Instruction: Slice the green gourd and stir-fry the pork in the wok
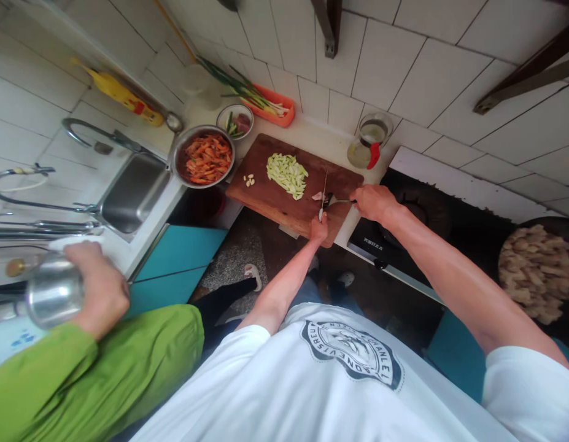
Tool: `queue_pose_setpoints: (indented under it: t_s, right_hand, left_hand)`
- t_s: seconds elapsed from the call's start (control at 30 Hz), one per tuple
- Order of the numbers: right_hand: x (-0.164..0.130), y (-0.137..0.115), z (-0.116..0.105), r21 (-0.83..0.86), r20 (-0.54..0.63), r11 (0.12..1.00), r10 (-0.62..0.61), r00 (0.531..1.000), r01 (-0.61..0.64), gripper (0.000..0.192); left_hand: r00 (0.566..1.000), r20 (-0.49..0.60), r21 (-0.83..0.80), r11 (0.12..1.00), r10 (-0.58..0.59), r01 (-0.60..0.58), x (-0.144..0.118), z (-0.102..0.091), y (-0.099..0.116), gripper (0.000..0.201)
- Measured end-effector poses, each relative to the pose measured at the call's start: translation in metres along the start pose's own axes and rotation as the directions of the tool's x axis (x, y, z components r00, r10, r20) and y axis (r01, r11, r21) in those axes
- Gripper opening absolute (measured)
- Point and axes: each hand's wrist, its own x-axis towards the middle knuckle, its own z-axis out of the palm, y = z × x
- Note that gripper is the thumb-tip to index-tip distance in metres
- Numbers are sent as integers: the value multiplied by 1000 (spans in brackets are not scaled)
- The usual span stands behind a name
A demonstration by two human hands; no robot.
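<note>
Cutting step: right hand (374, 201) gripped knife (323, 197), left hand (318, 228) pinched something small, unidentifiable, under blade, at board's (266, 196) 4 o'clock edge. Next stroke probably needed left fingertips clear.

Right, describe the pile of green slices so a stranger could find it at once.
Start at the brown wooden cutting board on the white counter. The pile of green slices lies near the board's middle, between the garlic cloves on one side and the knife on the other. It is the only pale green heap on the board.
</note>
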Motion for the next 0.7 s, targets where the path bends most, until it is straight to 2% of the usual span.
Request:
queue_pose_setpoints:
  t_s: [0.17, 0.33, 0.4, 0.47, 0.53, 0.57, 0.63, 0.7]
  right_hand:
    - [-13, -14, -3, 24, 5, 998, 57, 998, -57, 32]
    - [-34, -23, -6, 68, -20, 989, 129, 991, -128, 32]
    - [-49, -22, 3, 163, -78, 973, 177, 981, -163, 34]
    - [-68, -22, 22, 346, -152, 915, 272, 950, -207, 37]
    - [-88, -27, 49, 592, -178, 767, 424, 888, -247, 39]
    - [-98, -32, 65, 715, -147, 648, 506, 850, -262, 40]
    - [-112, -48, 96, 903, 34, 314, 628, 777, -293, 44]
    - [-120, -69, 122, 950, 276, -66, 630, 725, -305, 49]
  left_hand:
    - [996, -1, 2, 996, 88, -88, -1, -11, 2, 54]
    - [957, 16, 31, 957, 290, -290, -2, -51, 9, 51]
    - [945, -12, 86, 942, 327, -324, 2, -70, 12, 49]
    - [947, -31, 178, 934, 319, -309, 11, -86, 13, 47]
    - [958, -31, 291, 919, 286, -266, 23, -96, 13, 48]
    - [962, -28, 342, 907, 273, -247, 29, -98, 12, 48]
    - [965, -16, 410, 881, 263, -234, 41, -97, 9, 48]
    - [964, -1, 444, 864, 266, -237, 49, -91, 5, 47]
